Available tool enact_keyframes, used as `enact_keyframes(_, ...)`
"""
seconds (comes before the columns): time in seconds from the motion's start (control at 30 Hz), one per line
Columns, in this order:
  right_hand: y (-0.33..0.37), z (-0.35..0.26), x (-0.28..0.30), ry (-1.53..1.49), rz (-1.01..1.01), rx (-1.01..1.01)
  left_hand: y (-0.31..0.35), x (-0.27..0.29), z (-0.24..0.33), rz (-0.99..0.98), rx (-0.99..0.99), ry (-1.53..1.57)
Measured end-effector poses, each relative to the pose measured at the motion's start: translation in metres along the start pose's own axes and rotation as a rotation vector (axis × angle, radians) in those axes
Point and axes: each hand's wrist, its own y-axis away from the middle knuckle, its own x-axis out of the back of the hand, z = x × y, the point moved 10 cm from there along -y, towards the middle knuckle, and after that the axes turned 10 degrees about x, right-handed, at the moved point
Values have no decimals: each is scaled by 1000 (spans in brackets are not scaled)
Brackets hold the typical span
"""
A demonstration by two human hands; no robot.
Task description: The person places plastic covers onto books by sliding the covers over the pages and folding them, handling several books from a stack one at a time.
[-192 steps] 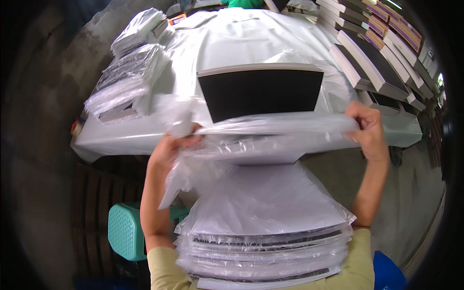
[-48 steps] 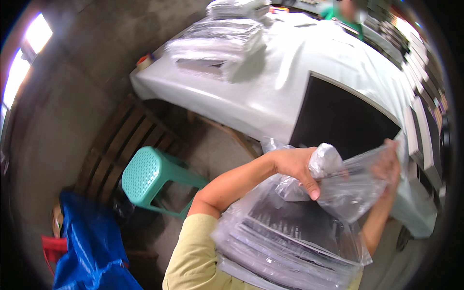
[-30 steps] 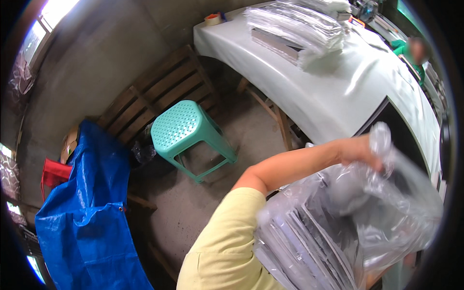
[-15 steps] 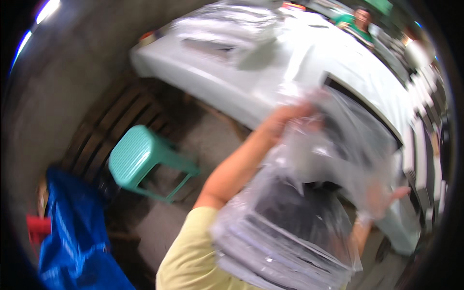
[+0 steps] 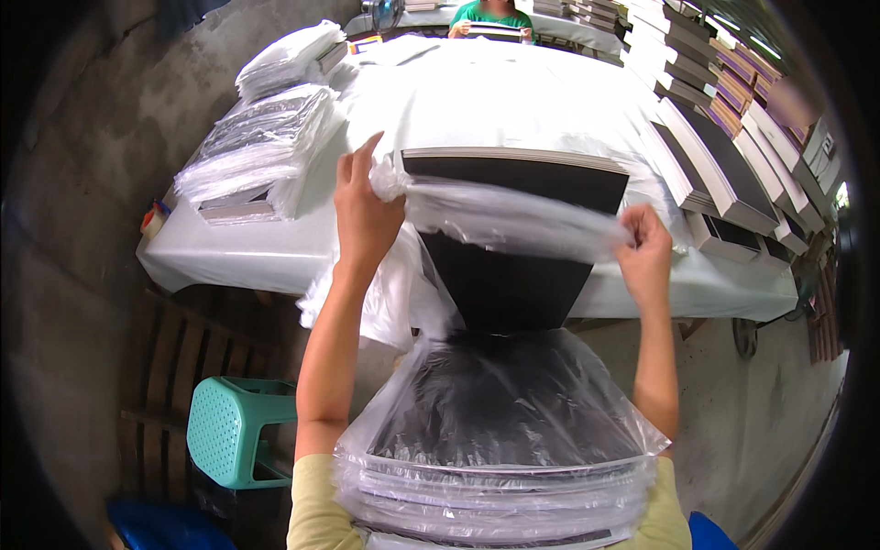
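My left hand pinches one end of a clear plastic bag, its index finger raised. At the other end, my right hand grips the film between thumb and fingers. The plastic stretches in a bunched band across a black rectangular board with pale edges at its top, which leans over the table's near edge. Loose, crumpled film hangs below my left wrist. Against my body rests a stack of plastic-wrapped black boards; its lower part is cut off by the frame.
A white-covered table spreads ahead. Plastic-wrapped stacks stand on its left, and bare black-and-white boards on its right. A green stool is at lower left. Across the table, a person in green holds a board.
My view has turned to face the table squarely. The hands, earlier blurred within loose film, are now spread apart with the plastic pulled into a band across the board.
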Motion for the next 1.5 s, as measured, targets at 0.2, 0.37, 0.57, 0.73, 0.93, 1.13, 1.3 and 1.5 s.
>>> enact_keyframes(0.2,-21,-42,12,474,224,288,24,-6,18,126,-230,-123)
enact_keyframes(0.37,23,-69,27,425,332,397,71,34,27,202,-432,-49)
enact_keyframes(0.57,34,-99,49,239,160,356,57,27,-26,-586,286,496)
enact_keyframes(0.73,52,-34,29,-794,-323,-345,102,-34,-42,-1058,858,640)
enact_keyframes(0.93,141,72,-40,-1176,-249,-876,167,-93,-117,-1203,859,483)
enact_keyframes(1.13,246,228,-87,-634,-328,-1030,249,-139,-221,-954,1187,774)
enact_keyframes(1.3,224,234,-86,-200,-432,-658,234,-122,-246,-928,997,500)
enact_keyframes(1.5,113,87,-57,-481,-788,-435,102,-30,-104,-782,550,825)
